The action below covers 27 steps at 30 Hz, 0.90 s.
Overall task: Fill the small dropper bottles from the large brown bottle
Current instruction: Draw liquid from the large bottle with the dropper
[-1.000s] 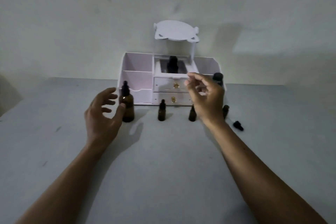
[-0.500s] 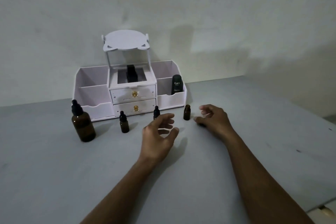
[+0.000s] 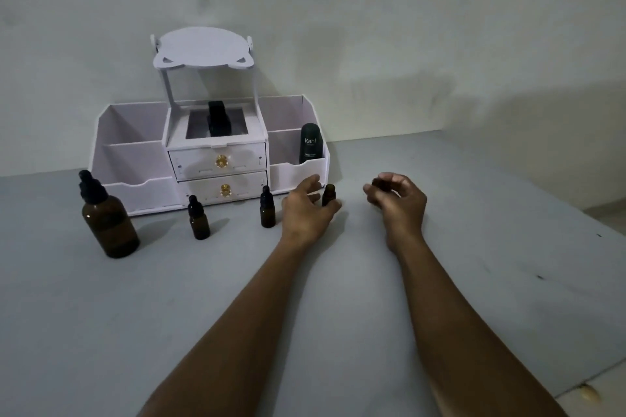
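The large brown bottle (image 3: 108, 223) with a black dropper cap stands at the left of the grey table. Two capped small dropper bottles (image 3: 199, 218) (image 3: 267, 208) stand in front of the organizer. A third small bottle (image 3: 328, 194) stands without a cap. My left hand (image 3: 306, 210) curves around it, fingers apart, thumb in front of its base; I cannot tell whether it touches. To the right, my right hand (image 3: 396, 199) is raised slightly off the table, its fingertips pinching a small black dropper cap (image 3: 379, 183).
A white desk organizer (image 3: 135, 159) with two gold-knobbed drawers stands against the wall. A black "Kahf" bottle (image 3: 310, 144) sits in its right compartment and a black object (image 3: 218, 122) on its middle shelf. The table edge (image 3: 603, 379) runs along the right.
The view has swung right. My right hand went down to the dropper cap on the table and now holds it. My left hand moved from the large bottle to the uncapped small bottle.
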### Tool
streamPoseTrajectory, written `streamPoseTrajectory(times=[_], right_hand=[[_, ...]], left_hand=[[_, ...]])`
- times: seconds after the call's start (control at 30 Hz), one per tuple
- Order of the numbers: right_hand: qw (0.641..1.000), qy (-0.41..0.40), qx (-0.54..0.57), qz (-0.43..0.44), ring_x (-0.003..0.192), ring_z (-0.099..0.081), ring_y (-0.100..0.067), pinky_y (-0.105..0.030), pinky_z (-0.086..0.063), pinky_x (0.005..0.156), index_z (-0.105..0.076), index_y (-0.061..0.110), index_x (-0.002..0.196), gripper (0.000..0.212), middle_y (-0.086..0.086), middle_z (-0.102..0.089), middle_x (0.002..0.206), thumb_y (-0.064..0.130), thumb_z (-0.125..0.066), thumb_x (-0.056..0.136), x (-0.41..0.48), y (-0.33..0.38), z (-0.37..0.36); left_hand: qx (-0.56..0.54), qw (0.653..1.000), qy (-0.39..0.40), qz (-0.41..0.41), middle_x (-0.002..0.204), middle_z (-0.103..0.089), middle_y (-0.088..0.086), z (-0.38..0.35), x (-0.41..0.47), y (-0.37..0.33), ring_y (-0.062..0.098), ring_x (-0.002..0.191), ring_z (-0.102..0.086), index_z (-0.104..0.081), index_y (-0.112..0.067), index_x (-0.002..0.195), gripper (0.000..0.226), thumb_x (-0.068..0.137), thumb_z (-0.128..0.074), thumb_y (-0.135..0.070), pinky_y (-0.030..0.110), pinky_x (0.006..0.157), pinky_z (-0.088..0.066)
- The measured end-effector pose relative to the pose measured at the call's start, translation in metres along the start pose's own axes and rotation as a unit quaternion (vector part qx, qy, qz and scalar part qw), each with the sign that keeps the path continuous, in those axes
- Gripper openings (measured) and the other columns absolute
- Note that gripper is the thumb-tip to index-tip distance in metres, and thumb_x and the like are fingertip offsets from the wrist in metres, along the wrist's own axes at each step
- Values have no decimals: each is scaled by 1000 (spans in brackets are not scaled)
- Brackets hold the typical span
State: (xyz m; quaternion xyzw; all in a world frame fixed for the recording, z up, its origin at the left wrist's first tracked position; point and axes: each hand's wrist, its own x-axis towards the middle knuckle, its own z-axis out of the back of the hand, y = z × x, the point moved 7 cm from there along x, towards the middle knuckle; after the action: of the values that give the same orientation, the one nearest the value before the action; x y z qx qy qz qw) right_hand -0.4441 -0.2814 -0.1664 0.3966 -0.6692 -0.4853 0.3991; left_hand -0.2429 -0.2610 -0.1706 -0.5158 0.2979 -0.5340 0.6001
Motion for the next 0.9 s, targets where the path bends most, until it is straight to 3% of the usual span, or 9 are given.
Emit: streamPoseTrajectory(times=[0.17,0.3,0.5,0.73,0.9], right_hand=[[984,-2,169,-62,76,-60,-12,-28,-51,77,-71,12,100,20,0,-68,84,5,-78,82,4,-10,-4],[983,42,170,-47,81,-63,-11,-26,-54,80,-71,12,107,25,4,-71,85,2,-75,84,2,-7,-15],[994,83,71,29,88,-70,-11,-30,-56,93,-72,3,109,29,-6,-75,96,-4,-75,81,-7,4,-32],[993,103,15,65,87,-71,-8,-18,-54,82,-74,8,108,28,-3,-76,94,-2,-76,81,-12,8,-42],[985,115,-64,107,91,-72,-12,-20,-56,84,-74,15,108,29,-4,-76,99,3,-77,82,-12,13,-50]], left_hand=[[-9,1000,4,-5,128,-67,4,1,5,8,19,108,-68,-56,-13,139,69,78,-85,-19,32,99,-53],[-17,1000,1,-13,120,-71,7,2,3,6,18,104,-70,-62,-10,133,60,77,-85,-14,34,98,-55],[-26,999,-9,-16,113,-74,5,4,2,5,10,94,-70,-68,-7,125,46,81,-80,-7,7,81,-51],[-17,999,-1,-29,109,-76,3,3,1,2,8,96,-72,-72,-9,121,40,82,-79,-10,28,98,-55],[-9,999,-1,-45,103,-78,-1,2,-1,-2,4,93,-72,-76,-14,113,29,84,-76,-11,29,99,-54]])
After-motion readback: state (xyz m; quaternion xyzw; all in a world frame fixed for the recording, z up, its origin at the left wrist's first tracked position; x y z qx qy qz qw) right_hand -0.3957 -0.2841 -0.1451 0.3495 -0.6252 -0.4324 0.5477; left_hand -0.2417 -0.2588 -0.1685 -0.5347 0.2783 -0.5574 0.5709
